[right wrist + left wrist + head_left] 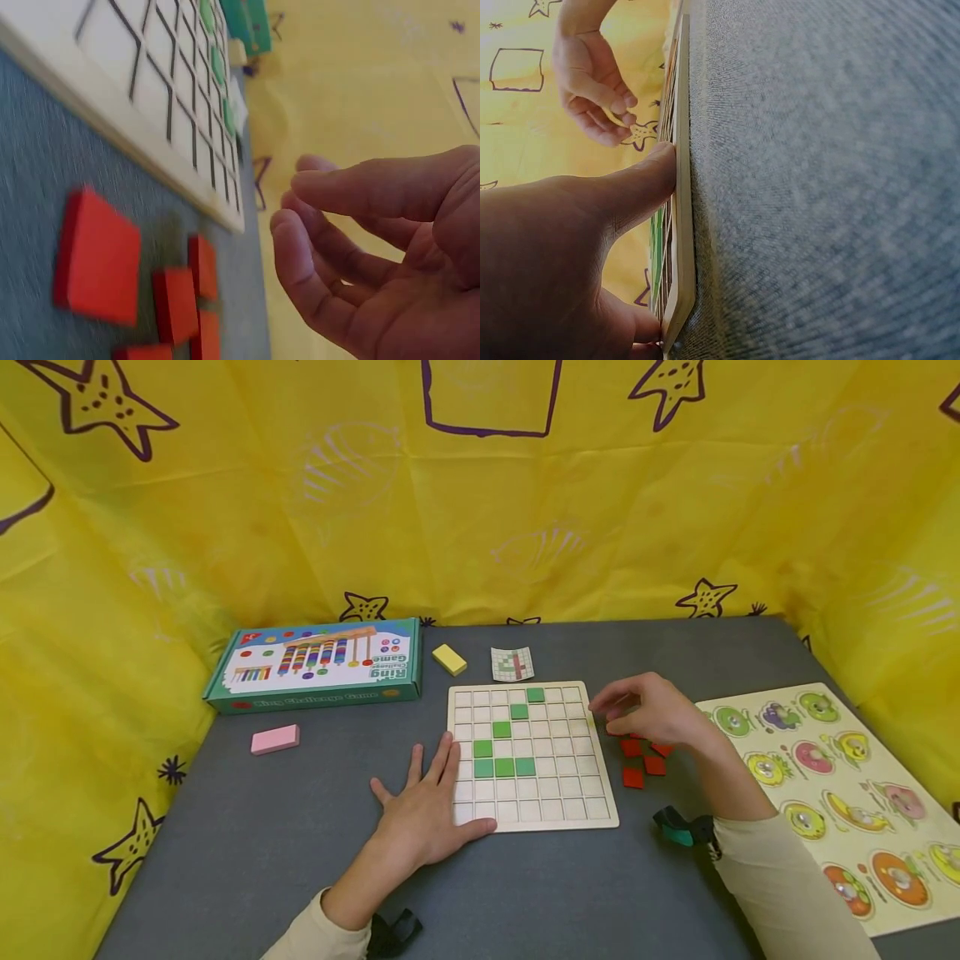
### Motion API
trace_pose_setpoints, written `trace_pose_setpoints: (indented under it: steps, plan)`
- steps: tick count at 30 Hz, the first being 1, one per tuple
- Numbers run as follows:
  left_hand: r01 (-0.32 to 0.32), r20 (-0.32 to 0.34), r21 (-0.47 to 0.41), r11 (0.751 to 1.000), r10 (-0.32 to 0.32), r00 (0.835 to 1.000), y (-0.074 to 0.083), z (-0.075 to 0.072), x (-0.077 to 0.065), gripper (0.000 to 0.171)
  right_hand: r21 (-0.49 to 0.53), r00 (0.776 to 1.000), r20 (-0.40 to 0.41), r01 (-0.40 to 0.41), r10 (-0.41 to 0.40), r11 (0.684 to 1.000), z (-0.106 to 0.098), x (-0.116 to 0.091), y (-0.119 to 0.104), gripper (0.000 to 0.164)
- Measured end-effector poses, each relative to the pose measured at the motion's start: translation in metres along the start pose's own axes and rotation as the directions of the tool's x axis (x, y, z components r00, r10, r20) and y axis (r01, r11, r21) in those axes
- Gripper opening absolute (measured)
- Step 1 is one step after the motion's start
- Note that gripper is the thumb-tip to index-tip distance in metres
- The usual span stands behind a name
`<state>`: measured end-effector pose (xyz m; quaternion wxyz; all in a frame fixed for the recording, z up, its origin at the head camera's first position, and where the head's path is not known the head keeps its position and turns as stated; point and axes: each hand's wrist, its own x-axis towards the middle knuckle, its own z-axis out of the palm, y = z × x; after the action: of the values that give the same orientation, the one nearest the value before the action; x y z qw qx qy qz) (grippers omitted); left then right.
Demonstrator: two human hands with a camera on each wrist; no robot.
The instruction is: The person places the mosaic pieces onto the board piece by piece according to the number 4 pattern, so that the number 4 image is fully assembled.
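Note:
A pale wooden grid board (555, 789) lies flat on the table, with several green square tiles (504, 767) in its cells. My left hand (420, 818) is spread over the board's left edge, thumb (641, 180) on the near rim. To the right of the board, my right hand (652, 714) hovers above a loose group of red square tiles (633, 777). Its fingers are loosely bent, and the right wrist view shows nothing between the thumb (292, 251) and fingertips. Part of the red group is hidden under that hand in the head view.
Behind the board lie a small printed grid card (512, 665) and a yellow block (449, 660). A Ring Challenge Game box (315, 664) stands back left, a pink block (275, 740) before it. A fruit picture board (832, 777) lies at right, under the right forearm.

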<state>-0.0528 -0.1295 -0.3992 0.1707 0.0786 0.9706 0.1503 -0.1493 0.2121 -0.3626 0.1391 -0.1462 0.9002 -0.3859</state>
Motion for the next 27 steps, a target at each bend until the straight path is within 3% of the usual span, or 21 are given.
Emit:
trace_pose_setpoints:
  steps: [6, 12, 19, 27]
  plan:
    - [-0.002, -0.005, -0.007, 1.0, 0.002, 1.0, -0.001, -0.001, -0.002, 0.118, 0.006, 0.999, 0.017, -0.047, 0.047, 0.999, -0.007, 0.001, 0.013, 0.032]
    - [-0.003, 0.001, 0.002, 1.0, 0.003, 1.0, 0.0, 0.0, -0.001, 0.117, -0.052, 0.997, 0.01, -0.074, 0.075, 0.996, -0.003, 0.005, 0.022, 0.032]
    - [0.001, 0.004, 0.005, 1.0, -0.001, 1.0, 0.0, 0.001, 0.0, 0.117, -0.152, 0.998, -0.019, -0.067, 0.065, 0.986, 0.005, 0.01, 0.028, 0.028]
    - [-0.007, -0.004, -0.001, 1.0, 0.007, 1.0, 0.0, 0.0, -0.001, 0.117, -0.189, 0.996, -0.061, -0.075, 0.065, 0.979, 0.01, 0.013, 0.027, 0.026]
